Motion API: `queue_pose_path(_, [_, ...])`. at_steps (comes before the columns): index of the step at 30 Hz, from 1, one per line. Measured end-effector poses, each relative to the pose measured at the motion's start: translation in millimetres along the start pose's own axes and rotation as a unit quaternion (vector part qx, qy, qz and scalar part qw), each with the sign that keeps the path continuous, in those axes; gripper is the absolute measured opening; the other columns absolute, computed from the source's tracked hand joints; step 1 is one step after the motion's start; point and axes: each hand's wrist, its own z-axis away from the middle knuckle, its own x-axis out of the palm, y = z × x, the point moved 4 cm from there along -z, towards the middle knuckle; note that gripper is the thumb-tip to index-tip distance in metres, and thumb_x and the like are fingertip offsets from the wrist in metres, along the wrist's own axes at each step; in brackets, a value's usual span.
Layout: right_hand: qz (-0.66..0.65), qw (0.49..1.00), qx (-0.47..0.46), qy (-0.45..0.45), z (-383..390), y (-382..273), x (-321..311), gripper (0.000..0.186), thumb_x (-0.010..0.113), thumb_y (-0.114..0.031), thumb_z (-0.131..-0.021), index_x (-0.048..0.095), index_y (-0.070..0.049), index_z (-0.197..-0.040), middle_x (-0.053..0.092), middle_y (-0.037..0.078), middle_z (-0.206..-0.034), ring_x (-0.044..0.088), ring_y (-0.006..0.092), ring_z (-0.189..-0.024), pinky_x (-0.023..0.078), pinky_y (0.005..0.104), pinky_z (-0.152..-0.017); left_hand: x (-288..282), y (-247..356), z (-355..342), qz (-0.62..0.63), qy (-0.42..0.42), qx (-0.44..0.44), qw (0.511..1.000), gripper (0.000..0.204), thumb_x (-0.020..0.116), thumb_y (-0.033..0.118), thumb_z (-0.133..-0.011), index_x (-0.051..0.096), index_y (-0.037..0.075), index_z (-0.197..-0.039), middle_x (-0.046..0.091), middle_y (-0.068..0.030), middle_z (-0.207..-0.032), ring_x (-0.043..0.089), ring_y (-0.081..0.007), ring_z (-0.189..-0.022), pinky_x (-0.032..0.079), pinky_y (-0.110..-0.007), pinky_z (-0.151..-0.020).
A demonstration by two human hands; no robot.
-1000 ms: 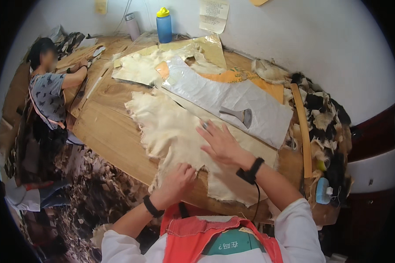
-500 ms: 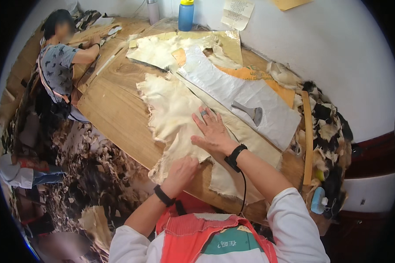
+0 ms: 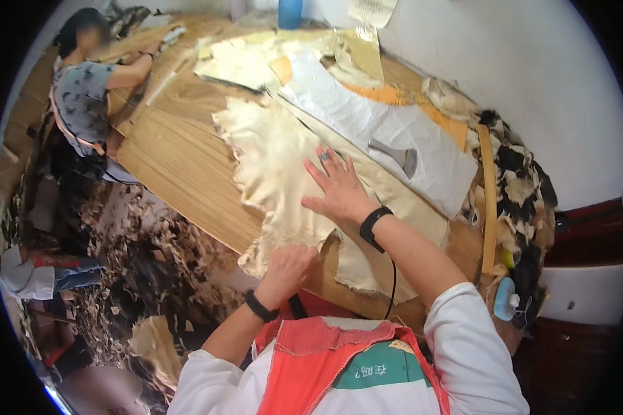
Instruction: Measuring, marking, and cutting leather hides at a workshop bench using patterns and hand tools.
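Observation:
A cream-coloured hide (image 3: 270, 162) with a ragged left edge lies across the wooden table. My right hand (image 3: 340, 192) rests on it with fingers spread, pressing near its right side. Closer to me, my left hand (image 3: 289, 271) is closed at the hide's near edge, with the edge gathered at its fingers; the fingertips are partly hidden. Another pale hide piece (image 3: 367, 270) lies under and beside my right forearm. Beyond my right hand is a white paper pattern (image 3: 394, 124), and a grey fan-bladed hand tool (image 3: 399, 158) lies on it.
Wooden tabletop (image 3: 187, 169) shows at left. A wooden strip (image 3: 488, 200) and fur scraps (image 3: 522, 190) line the right edge. A blue bottle (image 3: 290, 14) stands at the back. A co-worker (image 3: 83, 97) works at far left; fur pieces (image 3: 145, 277) cover the floor.
The view has tilted slightly, so the back of the table sits higher in the picture. Both hands keep nearly the same places on the hide.

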Motion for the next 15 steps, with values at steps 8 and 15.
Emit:
queue_pose_path(8, [-0.006, 1.0, -0.002, -0.026, 2, 10, -16, 0.082, 0.049, -0.059, -0.091, 0.023, -0.014, -0.154, 0.014, 0.02, -0.16, 0.009, 0.0346, -0.149, 0.008, 0.0596, -0.116, -54, -26, 24, 0.213, 0.192, -0.18, 0.941, 0.014, 0.068, 0.015, -0.085, 0.064, 0.003, -0.082, 0.059, -0.0117, -0.075, 0.059, -0.0339, -0.076, 0.048, -0.042, -0.073])
queue_pose_path(15, [-0.036, 0.999, -0.031, 0.01, -35, -45, -23, 0.067, 0.047, -0.044, -0.096, 0.028, -0.012, -0.152, 0.026, 0.021, -0.156, 0.018, 0.0389, -0.146, 0.016, 0.0618, -0.114, -43, -63, 33, 0.02, 0.194, -0.244, 0.95, 0.032, 0.062, 0.036, -0.086, 0.061, 0.007, -0.071, 0.058, -0.0164, -0.07, 0.056, -0.0363, -0.069, 0.042, -0.048, -0.062])
